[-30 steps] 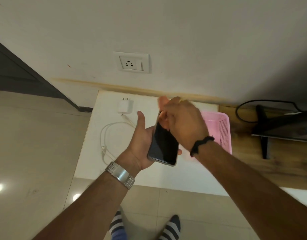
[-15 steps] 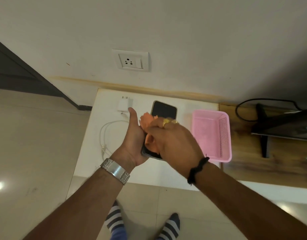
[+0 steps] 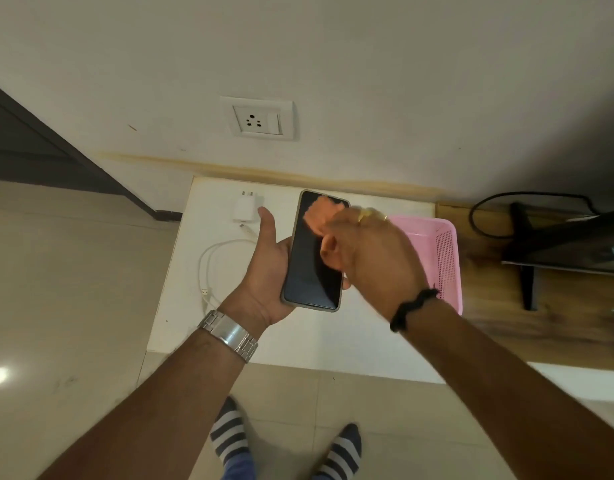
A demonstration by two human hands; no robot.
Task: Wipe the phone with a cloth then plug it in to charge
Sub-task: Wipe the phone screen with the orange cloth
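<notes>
My left hand (image 3: 267, 271) grips a dark phone (image 3: 310, 268) in a pale case, screen up, above the white table (image 3: 291, 341). My right hand (image 3: 375, 261) presses a small orange cloth (image 3: 319, 213) onto the upper part of the screen. A white charger plug (image 3: 245, 207) lies on the table near the wall, with its white cable (image 3: 212, 261) looped to the left of my left hand. A white wall socket (image 3: 257, 117) sits on the wall above the table.
A pink plastic basket (image 3: 444, 251) stands on the table's right side, partly behind my right wrist. Further right, a wooden surface (image 3: 541, 323) holds a dark screen on a stand (image 3: 568, 247) with a black cable. My striped socks show on the tiled floor below.
My right hand slid the orange cloth down the screen and then back up to the phone's top. The phone tilted slightly in my left hand.
</notes>
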